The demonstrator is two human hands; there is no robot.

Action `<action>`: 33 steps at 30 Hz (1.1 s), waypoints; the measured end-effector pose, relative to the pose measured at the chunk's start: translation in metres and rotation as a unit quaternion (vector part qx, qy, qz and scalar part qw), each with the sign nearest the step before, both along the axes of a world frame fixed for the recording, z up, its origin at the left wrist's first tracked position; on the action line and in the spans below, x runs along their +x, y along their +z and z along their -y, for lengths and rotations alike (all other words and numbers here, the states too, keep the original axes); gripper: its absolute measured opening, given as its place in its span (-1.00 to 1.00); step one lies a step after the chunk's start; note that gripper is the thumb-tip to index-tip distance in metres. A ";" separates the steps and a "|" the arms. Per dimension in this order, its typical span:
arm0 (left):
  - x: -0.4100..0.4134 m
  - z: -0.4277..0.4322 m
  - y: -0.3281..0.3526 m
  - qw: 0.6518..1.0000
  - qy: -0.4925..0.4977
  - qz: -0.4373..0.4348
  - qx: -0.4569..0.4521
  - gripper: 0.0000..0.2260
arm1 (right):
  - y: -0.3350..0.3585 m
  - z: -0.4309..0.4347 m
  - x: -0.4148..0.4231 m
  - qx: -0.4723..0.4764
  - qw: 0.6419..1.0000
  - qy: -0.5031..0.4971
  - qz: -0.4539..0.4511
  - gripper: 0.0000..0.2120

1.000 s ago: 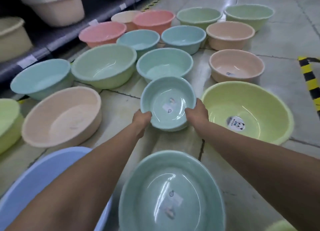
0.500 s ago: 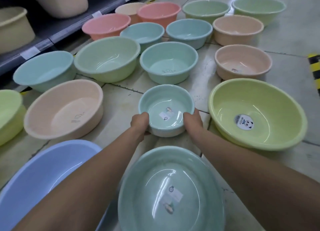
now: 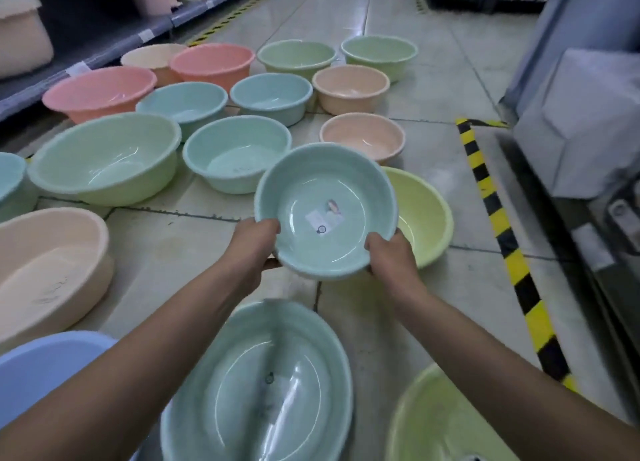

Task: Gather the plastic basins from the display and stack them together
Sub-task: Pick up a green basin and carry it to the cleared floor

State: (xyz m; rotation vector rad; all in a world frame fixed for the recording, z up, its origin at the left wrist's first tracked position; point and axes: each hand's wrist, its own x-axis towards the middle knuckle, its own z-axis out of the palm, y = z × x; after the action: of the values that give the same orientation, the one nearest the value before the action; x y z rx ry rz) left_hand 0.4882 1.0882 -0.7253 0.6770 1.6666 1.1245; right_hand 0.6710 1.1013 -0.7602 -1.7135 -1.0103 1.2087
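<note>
A small teal basin with a label inside is held off the floor, tilted toward me. My left hand grips its near-left rim and my right hand its near-right rim. Below my arms lies a larger teal basin on the floor. A yellow-green basin sits just behind the held one, partly hidden. Several more basins in pink, teal, green and peach cover the floor, among them a teal basin and a pale green basin.
A peach basin and a blue basin lie at the left, another yellow-green basin at the bottom right. Shelving runs along the left. Yellow-black floor tape borders a grey fixture on the right.
Both hands have lifted the small teal basin off the floor and carried it up and to the right, tilting it toward me. The view has swung right.
</note>
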 end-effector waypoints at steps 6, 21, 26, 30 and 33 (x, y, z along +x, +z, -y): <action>0.145 0.005 -0.007 0.993 -0.100 0.068 -0.006 -0.97 | 0.004 0.046 0.147 0.007 0.991 -0.137 0.011 -0.57; 0.309 0.012 -0.099 0.969 -0.212 0.021 -0.121 -0.78 | -0.065 0.082 0.304 -0.098 0.968 -0.226 0.044 -0.72; 0.307 0.006 -0.117 0.969 -0.206 0.001 -0.135 -0.86 | -0.080 0.075 0.306 -0.110 0.969 -0.212 0.057 -0.75; 0.306 0.002 -0.122 0.967 -0.217 0.002 -0.130 -0.69 | -0.089 0.071 0.310 -0.126 0.964 -0.228 0.044 -0.66; 0.299 0.004 -0.112 0.962 -0.233 0.029 -0.137 -0.65 | -0.079 0.075 0.300 -0.135 0.957 -0.251 0.049 -0.63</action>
State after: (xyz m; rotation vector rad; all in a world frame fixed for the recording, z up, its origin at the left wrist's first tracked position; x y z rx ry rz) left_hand 0.7869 1.0841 -0.8378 0.7929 1.4723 0.5609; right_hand 0.9712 1.0264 -0.8389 -2.0965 -0.4255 0.9616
